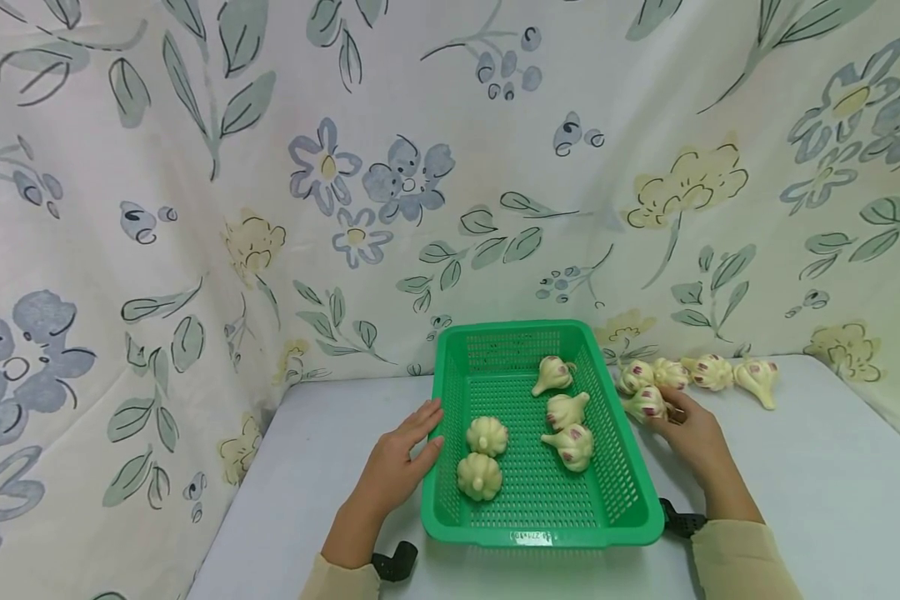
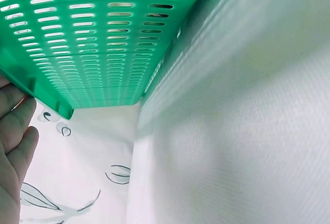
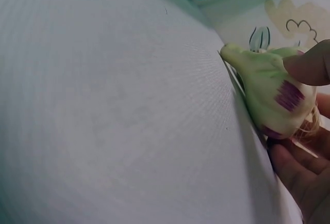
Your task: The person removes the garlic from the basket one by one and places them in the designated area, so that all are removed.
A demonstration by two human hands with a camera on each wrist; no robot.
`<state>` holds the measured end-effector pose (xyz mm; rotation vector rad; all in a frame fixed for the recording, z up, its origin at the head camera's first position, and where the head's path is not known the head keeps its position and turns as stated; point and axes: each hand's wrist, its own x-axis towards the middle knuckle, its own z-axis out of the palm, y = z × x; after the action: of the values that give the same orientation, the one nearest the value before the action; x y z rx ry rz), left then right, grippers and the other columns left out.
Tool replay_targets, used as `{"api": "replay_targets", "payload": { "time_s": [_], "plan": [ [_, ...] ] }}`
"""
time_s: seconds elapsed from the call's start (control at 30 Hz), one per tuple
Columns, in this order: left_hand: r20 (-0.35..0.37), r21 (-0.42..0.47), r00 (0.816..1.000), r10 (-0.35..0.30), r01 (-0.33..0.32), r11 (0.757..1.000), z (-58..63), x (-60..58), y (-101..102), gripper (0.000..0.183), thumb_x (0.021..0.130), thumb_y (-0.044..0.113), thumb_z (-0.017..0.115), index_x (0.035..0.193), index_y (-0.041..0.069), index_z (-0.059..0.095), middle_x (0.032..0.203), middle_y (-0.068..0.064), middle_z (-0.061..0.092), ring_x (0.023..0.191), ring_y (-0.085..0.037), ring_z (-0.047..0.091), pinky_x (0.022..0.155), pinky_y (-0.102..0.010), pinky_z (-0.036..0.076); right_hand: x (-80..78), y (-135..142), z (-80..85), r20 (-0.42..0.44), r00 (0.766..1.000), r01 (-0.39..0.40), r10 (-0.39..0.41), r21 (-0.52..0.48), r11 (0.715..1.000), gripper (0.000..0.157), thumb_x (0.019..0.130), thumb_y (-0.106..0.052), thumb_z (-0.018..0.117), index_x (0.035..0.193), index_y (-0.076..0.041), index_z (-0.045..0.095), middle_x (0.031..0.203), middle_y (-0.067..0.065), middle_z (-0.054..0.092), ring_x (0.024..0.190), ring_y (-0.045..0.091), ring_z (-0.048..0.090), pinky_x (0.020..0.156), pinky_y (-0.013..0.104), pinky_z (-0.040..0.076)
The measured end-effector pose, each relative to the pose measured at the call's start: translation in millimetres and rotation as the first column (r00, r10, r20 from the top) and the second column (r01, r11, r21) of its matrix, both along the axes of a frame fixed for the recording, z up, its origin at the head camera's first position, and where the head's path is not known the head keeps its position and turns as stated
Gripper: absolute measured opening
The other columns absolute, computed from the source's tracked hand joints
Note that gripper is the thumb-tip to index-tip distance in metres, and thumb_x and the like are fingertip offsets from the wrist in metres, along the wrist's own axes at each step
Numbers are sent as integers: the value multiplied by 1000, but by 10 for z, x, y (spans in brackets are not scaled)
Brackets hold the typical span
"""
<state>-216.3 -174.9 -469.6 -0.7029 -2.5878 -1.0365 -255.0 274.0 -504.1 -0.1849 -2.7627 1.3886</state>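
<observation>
My right hand point(image 1: 682, 429) pinches a garlic bulb point(image 1: 648, 403) just right of the basket. In the right wrist view, the thumb lies on top of this purple-streaked bulb point(image 3: 278, 92) and fingers curl under its root end. A green plastic basket point(image 1: 542, 537) stands mid-table. With fingers fairly straight, my left hand point(image 1: 401, 458) rests against its left rim. Inside, two pale bulbs point(image 1: 487, 437) sit at the left with stems up. Three more, among them a purple-marked bulb point(image 1: 572, 447), lie along the right side.
Several other garlic bulbs point(image 1: 711, 372) form a row at the table's back right, close behind the right hand. A floral curtain point(image 1: 495, 167) hangs behind the white table point(image 1: 330, 433). Black wrist straps point(image 1: 395, 562) show at both sleeves.
</observation>
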Motion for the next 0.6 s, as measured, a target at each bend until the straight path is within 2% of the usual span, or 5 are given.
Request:
{"api": "replay_targets", "payload": {
  "time_s": [0.2,0.37,0.5,0.6],
  "plan": [
    [-10,6,1000,-7,7,1000,-10,-1,-1,45,101,31,56,141,9,55,152,9,43,143,-11,37,112,-45,41,24,19,51,25,999,-20,20,15,1000,79,92,-39,67,152,-1,31,150,34,34,131,52,43,97,60,48],
    [-12,4,1000,-6,6,1000,-6,8,-3,46,101,31,56,141,8,55,152,8,43,143,-13,38,112,-45,41,56,67,117,58,997,-46,46,3,999,83,94,-43,63,155,-1,25,153,33,30,135,53,37,98,62,48],
    [-10,5,1000,-5,5,1000,4,9,-2,46,101,31,56,141,8,55,152,7,44,143,-14,38,112,-45,41,105,128,253,58,998,-40,38,23,999,84,96,-47,59,156,-2,21,153,34,29,135,54,36,96,65,47],
    [0,13,1000,-8,8,1000,12,6,7,45,101,31,56,141,8,55,152,6,44,143,-14,38,112,-45,40,154,172,407,7,1000,2,-2,37,999,83,96,-48,58,156,-4,22,151,34,33,134,55,37,96,68,45]
  ]
}}
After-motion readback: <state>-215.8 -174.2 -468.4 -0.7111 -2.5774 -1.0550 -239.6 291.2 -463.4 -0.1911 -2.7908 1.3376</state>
